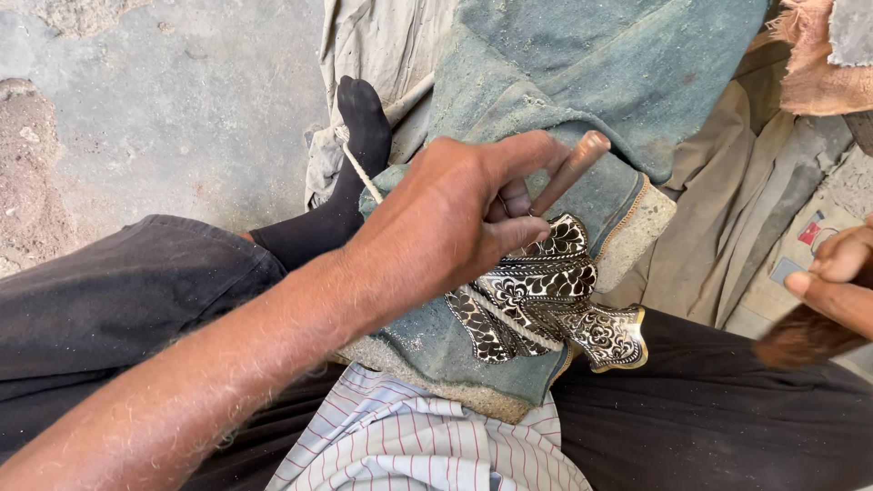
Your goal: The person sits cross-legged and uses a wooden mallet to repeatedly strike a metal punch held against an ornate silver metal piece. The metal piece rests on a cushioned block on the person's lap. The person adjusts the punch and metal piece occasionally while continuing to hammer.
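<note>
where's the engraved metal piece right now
Centre of the head view: the engraved metal piece lies on the denim-covered block across the lap, under the left hand.

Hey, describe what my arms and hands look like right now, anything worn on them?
Both are bare. The left hand has no glove, ring or watch, and its forearm is hairy and dusty, with no sleeve in view. The right hand shows only at the frame's edge, also ungloved; its wrist and arm are out of view.

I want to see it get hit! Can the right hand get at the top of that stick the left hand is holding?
Probably yes. The stick's top pokes out bare above the left hand, and nothing lies between it and the right hand, which holds a blurry brown tool off to the side.
</note>
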